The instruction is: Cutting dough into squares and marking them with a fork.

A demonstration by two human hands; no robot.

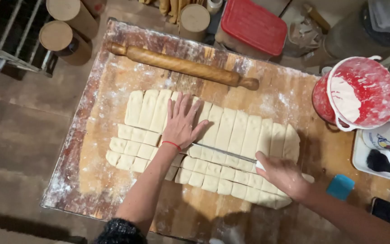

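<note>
Pressing flat, fingers spread, the left hand steadies soft, likely tearable dough mid-board; the right hand, fingers closed, grips the knife handle. Support pieces from underneath.

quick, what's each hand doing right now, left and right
Left hand: open, flat, pressing on the dough sheet.
Right hand: closed around the handle of a long knife lying across the dough.
</note>
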